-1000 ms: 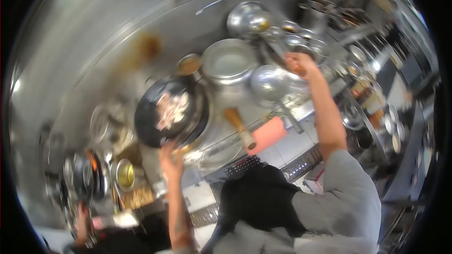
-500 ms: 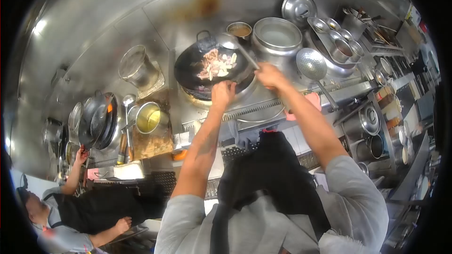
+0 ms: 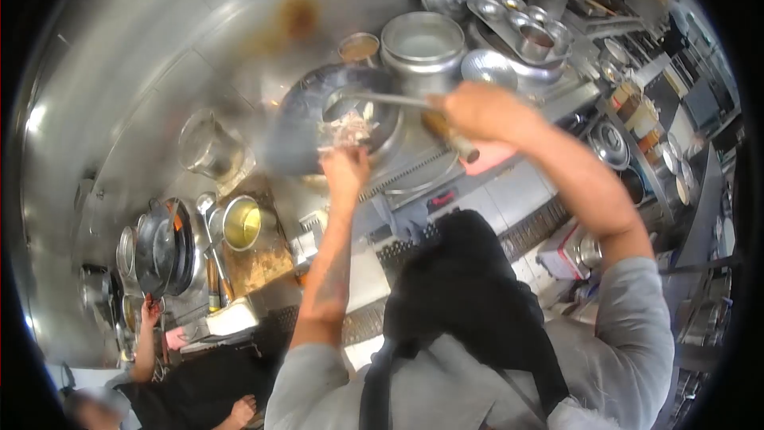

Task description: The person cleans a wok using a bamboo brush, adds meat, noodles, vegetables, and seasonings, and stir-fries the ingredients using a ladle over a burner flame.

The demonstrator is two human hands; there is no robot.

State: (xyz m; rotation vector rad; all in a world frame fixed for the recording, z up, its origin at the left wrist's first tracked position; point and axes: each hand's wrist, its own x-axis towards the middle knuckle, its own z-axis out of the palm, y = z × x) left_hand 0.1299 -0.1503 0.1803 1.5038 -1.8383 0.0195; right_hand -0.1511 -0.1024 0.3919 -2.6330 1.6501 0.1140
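Observation:
My left hand [image 3: 346, 169] is closed at the near edge of a dark wok [image 3: 290, 131], gripping it there; the exact grip is hidden by the fingers. The wok is smeared by motion and looks tilted. Pale sliced food pieces [image 3: 348, 127] lie inside it. My right hand [image 3: 487, 114] is wrapped round a long-handled ladle [image 3: 382, 98], whose bowl end hangs over the food. A brownish handle end [image 3: 458, 142] sticks out below my right hand; whether it belongs to the ladle I cannot tell.
Behind the wok stand a small pot of brown liquid [image 3: 358, 48] and a large pot [image 3: 422, 38]. A perforated skimmer [image 3: 489, 68] lies to the right. Left are a pot of yellow liquid [image 3: 241, 224] and stacked dark pans [image 3: 163, 247], touched by another person's hand [image 3: 150, 310].
The wok has shifted left and tilted, with my left hand on it. My right hand has swung the ladle to near horizontal, its bowl now over the food. The view has turned.

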